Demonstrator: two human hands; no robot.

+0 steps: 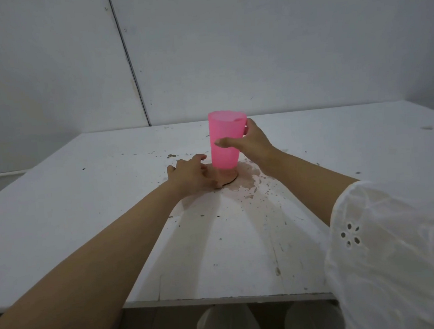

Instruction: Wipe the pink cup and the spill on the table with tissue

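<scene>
Cup (225, 140), pink and upright, at the table's (82, 202) centre; right hand (253, 141) grips it from 3 o'clock, thumb across the near wall. At its 7 o'clock the left hand (189, 173) curls its fingers onto a soaked tissue (227, 177) beneath the base. Spill (250, 177) spreads toward 4 o'clock.

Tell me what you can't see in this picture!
Head view only:
Inside the pink cup: its wall hides any liquid left.
Fingers of the right hand: behind the cup.
What the left hand grips, if anything: its back covers it.
The spill: partly under hand and cup.
</scene>
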